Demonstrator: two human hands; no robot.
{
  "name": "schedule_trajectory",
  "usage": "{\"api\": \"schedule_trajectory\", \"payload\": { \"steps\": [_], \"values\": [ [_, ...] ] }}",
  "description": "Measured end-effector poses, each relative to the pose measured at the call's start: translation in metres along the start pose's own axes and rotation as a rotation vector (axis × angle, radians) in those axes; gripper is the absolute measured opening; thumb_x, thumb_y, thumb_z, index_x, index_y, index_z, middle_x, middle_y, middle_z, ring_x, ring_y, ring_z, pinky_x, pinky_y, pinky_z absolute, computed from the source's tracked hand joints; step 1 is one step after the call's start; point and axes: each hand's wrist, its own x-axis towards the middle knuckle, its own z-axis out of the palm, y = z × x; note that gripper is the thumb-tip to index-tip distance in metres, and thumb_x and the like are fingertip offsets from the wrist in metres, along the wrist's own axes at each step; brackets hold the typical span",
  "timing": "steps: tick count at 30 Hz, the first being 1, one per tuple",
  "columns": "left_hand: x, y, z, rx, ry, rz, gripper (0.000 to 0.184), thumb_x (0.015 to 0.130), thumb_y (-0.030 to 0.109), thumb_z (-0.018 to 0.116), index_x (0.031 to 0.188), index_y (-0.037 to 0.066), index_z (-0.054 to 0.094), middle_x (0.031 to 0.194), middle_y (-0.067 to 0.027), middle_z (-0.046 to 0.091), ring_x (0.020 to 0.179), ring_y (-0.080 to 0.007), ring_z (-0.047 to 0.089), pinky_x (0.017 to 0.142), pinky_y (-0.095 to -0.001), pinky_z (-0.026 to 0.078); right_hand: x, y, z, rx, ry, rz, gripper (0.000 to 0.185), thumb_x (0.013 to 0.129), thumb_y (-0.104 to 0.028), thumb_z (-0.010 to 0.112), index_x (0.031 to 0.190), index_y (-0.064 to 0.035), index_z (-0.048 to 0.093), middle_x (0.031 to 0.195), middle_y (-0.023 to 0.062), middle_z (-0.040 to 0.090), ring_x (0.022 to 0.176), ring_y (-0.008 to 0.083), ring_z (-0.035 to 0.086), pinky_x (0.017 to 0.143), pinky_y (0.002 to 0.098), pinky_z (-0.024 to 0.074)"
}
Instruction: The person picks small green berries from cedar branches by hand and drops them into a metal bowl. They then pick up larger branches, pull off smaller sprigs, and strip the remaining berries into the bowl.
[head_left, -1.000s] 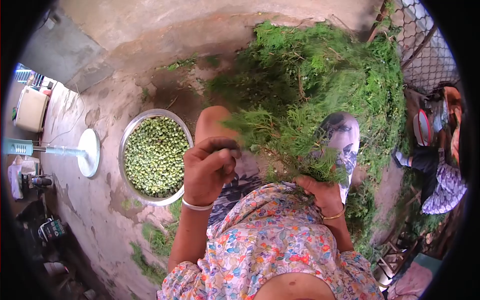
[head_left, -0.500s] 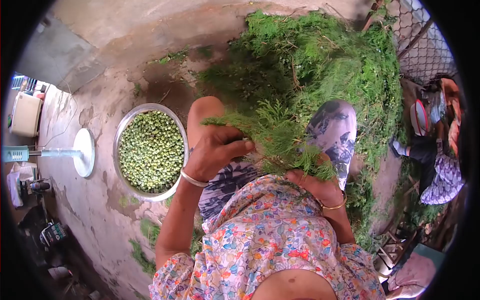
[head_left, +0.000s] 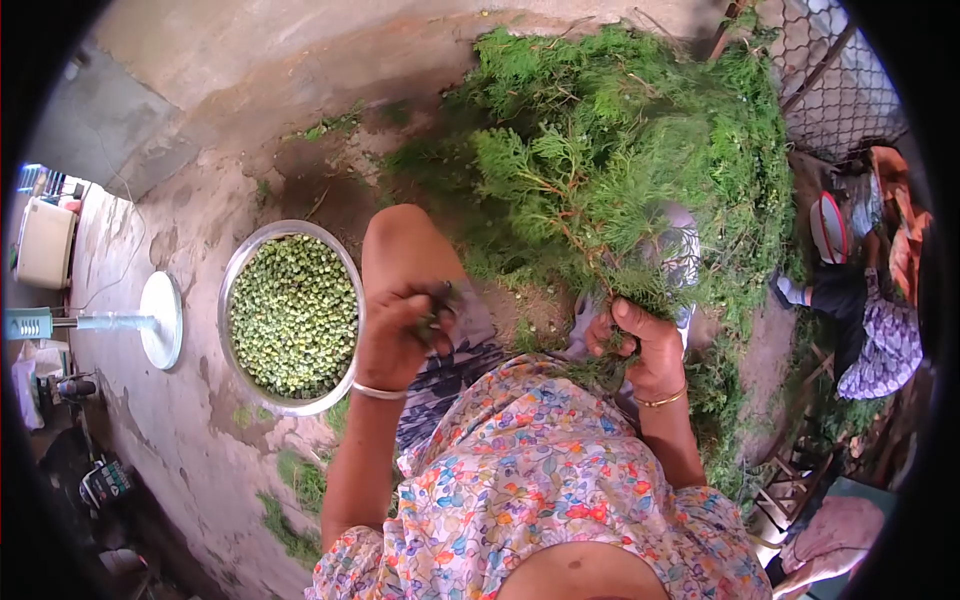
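Note:
My right hand (head_left: 645,345) is closed around the stem of a leafy green conifer branch (head_left: 570,190), whose flat sprays fan out forward over my knees. Above my bare left knee, my left hand (head_left: 395,335) is curled, with something small and dark green, blurred, at its fingertips. Beside that hand, on the left, a round metal basin (head_left: 226,335) stands on the ground. It is filled with small green cones (head_left: 292,315).
A big heap of cut green branches (head_left: 740,180) lies ahead and to the right. At the left is a pale stand with a round base (head_left: 162,320). Another person (head_left: 880,350) sits at the right edge, near a wire mesh (head_left: 845,90).
My left hand has moved back, away from the sprays. The branch in my right hand has swung forward and now spreads out more, with that hand turned upward.

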Motion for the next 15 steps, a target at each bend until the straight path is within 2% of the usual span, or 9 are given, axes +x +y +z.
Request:
{"api": "schedule_trajectory", "payload": {
  "steps": [1, 3, 4, 6, 7, 9, 13, 15],
  "values": [
    [0.001, -0.006, 0.005, 0.000, 0.000, 0.003, 0.023, 0.081, 0.011, 0.058, 0.098, -0.005, 0.056, 0.083, -0.0135, 0.060, 0.053, -0.0094, 0.050, 0.041, -0.0184, 0.038, 0.000, 0.000, -0.002, -0.001, -0.003, -0.001, 0.028, 0.076, -0.020, 0.068, 0.095, -0.0023, 0.058, 0.064, 0.0043, 0.056, 0.055, 0.0131, 0.053, 0.042, 0.0209, 0.0308],
    [0.004, -0.023, 0.020, 0.233, -0.018, -0.206, 0.021, 0.080, 0.011, 0.061, 0.095, -0.004, 0.058, 0.081, -0.0108, 0.061, 0.054, -0.0075, 0.049, 0.041, -0.0177, 0.036, 0.000, 0.001, -0.004, -0.012, -0.091, 0.066, 0.029, 0.075, -0.023, 0.068, 0.094, -0.0025, 0.058, 0.064, 0.0055, 0.056, 0.056, 0.0153, 0.054, 0.042, 0.0219, 0.0307],
    [0.006, -0.029, 0.031, 0.230, -0.018, -0.204, 0.021, 0.080, 0.011, 0.061, 0.095, -0.004, 0.058, 0.081, -0.0108, 0.061, 0.054, -0.0075, 0.049, 0.041, -0.0177, 0.036, -0.001, 0.000, -0.001, -0.016, -0.093, 0.066, 0.029, 0.075, -0.023, 0.068, 0.094, -0.0025, 0.058, 0.064, 0.0055, 0.056, 0.056, 0.0153, 0.054, 0.042, 0.0219, 0.0307],
    [0.014, -0.034, 0.055, 0.274, -0.052, -0.206, 0.019, 0.081, 0.012, 0.062, 0.094, 0.000, 0.056, 0.074, -0.0065, 0.060, 0.054, -0.0083, 0.048, 0.040, -0.0179, 0.033, -0.005, -0.002, 0.012, -0.084, -0.019, 0.059, 0.032, 0.070, -0.031, 0.071, 0.067, -0.0027, 0.056, 0.055, 0.0059, 0.047, 0.047, 0.0173, 0.044, 0.044, 0.0289, 0.0338],
    [0.017, -0.037, 0.063, 0.273, -0.056, -0.206, 0.019, 0.081, 0.012, 0.062, 0.094, 0.000, 0.056, 0.074, -0.0065, 0.060, 0.054, -0.0083, 0.048, 0.040, -0.0179, 0.033, -0.006, -0.003, 0.017, -0.085, -0.017, 0.056, 0.032, 0.070, -0.031, 0.071, 0.067, -0.0027, 0.056, 0.055, 0.0059, 0.047, 0.047, 0.0173, 0.044, 0.044, 0.0289, 0.0338],
    [0.023, -0.039, 0.075, 0.062, -0.132, -0.176, 0.017, 0.080, 0.009, 0.063, 0.093, -0.002, 0.059, 0.068, -0.0018, 0.057, 0.050, -0.0049, 0.044, 0.040, -0.0180, 0.030, -0.009, -0.005, 0.024, -0.092, 0.011, 0.027, 0.031, 0.070, -0.030, 0.071, 0.070, -0.0019, 0.057, 0.056, 0.0063, 0.049, 0.048, 0.0184, 0.046, 0.043, 0.0280, 0.0344],
    [0.027, -0.037, 0.082, 0.023, -0.131, -0.184, 0.018, 0.079, 0.008, 0.063, 0.094, 0.000, 0.058, 0.068, -0.0004, 0.055, 0.049, -0.0052, 0.044, 0.039, -0.0186, 0.031, -0.009, -0.002, 0.019, -0.056, 0.027, 0.015, 0.030, 0.070, -0.027, 0.071, 0.076, -0.0010, 0.058, 0.059, 0.0064, 0.051, 0.050, 0.0184, 0.049, 0.043, 0.0269, 0.0347],
    [0.023, -0.031, 0.083, 0.123, -0.010, -0.090, 0.015, 0.077, 0.006, 0.063, 0.091, 0.003, 0.057, 0.069, -0.0005, 0.055, 0.049, -0.0065, 0.045, 0.038, -0.0198, 0.031, -0.009, -0.005, 0.021, -0.099, 0.030, 0.033, 0.028, 0.072, -0.024, 0.071, 0.081, -0.0011, 0.058, 0.062, 0.0065, 0.053, 0.051, 0.0157, 0.049, 0.044, 0.0251, 0.0349]
  ]
}}
